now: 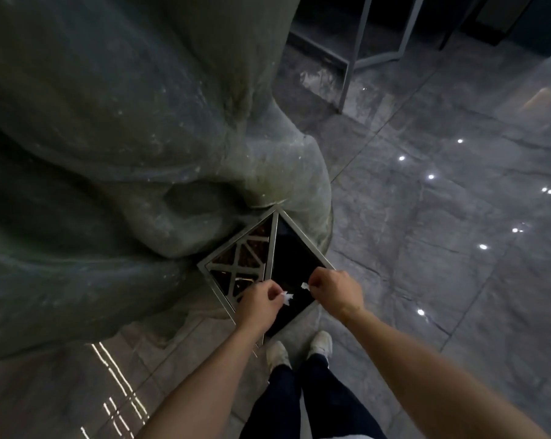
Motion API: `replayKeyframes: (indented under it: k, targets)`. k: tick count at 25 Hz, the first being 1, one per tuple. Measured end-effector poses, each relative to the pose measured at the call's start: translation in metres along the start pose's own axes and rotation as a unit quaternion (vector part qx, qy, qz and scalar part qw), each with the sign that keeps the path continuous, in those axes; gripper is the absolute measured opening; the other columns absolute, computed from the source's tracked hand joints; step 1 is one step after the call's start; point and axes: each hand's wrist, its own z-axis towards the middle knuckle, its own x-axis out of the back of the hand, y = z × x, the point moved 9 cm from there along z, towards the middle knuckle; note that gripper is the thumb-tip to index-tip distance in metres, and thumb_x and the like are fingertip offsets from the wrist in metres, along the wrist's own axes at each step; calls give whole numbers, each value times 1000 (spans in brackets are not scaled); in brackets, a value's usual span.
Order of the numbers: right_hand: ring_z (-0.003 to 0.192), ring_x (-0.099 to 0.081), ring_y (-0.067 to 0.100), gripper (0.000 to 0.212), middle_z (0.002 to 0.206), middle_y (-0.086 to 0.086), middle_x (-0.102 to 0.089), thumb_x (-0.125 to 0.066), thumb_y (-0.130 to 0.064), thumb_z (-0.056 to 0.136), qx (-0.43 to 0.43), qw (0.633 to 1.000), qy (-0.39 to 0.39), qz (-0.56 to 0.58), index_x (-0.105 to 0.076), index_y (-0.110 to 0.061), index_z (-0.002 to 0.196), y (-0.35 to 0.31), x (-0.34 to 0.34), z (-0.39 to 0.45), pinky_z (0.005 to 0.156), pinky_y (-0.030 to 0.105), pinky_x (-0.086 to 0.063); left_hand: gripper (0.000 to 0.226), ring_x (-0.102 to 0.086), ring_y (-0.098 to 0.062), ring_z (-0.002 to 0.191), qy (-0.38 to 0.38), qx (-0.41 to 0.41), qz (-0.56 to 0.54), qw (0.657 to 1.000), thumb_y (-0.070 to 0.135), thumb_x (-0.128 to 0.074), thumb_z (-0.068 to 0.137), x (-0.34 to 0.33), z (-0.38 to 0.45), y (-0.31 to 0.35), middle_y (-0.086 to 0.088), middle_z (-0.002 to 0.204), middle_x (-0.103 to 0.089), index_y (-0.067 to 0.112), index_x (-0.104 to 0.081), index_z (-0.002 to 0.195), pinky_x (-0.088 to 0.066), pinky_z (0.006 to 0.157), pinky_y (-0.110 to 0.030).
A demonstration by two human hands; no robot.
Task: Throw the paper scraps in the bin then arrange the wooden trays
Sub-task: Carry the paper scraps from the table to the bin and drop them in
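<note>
Position: I stand directly in front of the bin (302, 245), a square metal-framed unit set on the floor (426, 248) against a large rough stone-like column (109, 137). The bin top has two sections. The left section carries a metal lattice cover (240, 263) with dark material visible through the gaps. The right section is an open dark aperture.

Left hand (259, 304): held over the near edge of the bin, at the boundary between the lattice and the aperture. Its fingers (275, 294) are pressed together, pinching a small white paper scrap (288, 297). The scrap projects to the right and sits above the dark aperture.

Right hand (337, 288): held over the near right edge of the aperture, knuckles up. Its fingers (315, 282) are closed in a pinch on a second paper scrap (305, 285), which projects to the left, also above the aperture.

The two scraps are near each other but apart, with the aperture showing between them. Both forearms are bare and extend from the near edge of the view.

Below the hands I see two light-coloured shoes (299, 350) and dark trousers (299, 400), the toes just beside the near corner of the bin. The floor is dark polished stone tile with ceiling-light reflections on the right. A metal frame leg (351, 55) stands at the far side
</note>
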Motion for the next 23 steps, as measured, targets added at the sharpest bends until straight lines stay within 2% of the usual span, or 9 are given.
replayKeyframes:
  k: [5,9,12,16,18,23]
  targets:
    - [85,-64,24,11,93,-1,-70,-54,-27,88,-8,999,8,-31,-64,-26,94,-5,-27,22,61,31,-41,6,-57,-14,80,35,12,49,998,28,-65,88,-9,17,-14,3,95,-59,22,-66,87,-45,65,-28]
    - [95,-65,26,22,104,1,-71,-49,-32,92,0,999,-19,-44,-63,-28,108,-7,-49,24,63,32,-44,11,-61,-16,85,25,38,42,998,26,-63,89,-16,21,-31,4,98,-64,22,-67,99,-51,71,-31]
    - [98,-64,27,26,106,3,-69,-46,-29,93,17,999,-19,-47,-64,-25,110,-7,-46,15,69,36,-50,19,-63,-17,91,21,40,22,999,22,-63,89,-15,17,-36,1,104,-67,22,-66,108,-53,76,-33]
    - [98,-63,28,26,105,4,-68,-46,-29,91,47,996,-9,-73,-66,-25,108,-12,-19,-2,74,38,-53,18,-62,-15,95,21,39,27,999,26,-59,91,-4,3,-29,1,110,-66,24,-65,108,-48,72,-29]
    - [97,-63,27,25,103,4,-68,-46,-33,90,73,993,-15,-94,-66,-27,103,-18,1,-12,72,36,-50,18,-60,-13,93,15,32,27,999,31,-60,90,4,-8,-18,1,110,-66,24,-66,107,-47,72,-28]
    - [108,-56,28,28,110,1,-66,-46,-46,87,163,970,-39,-174,-64,-30,103,-35,71,-26,83,40,-46,30,-58,-9,93,7,-9,39,999,45,-59,89,25,-42,30,3,112,-63,23,-67,108,-49,78,-26]
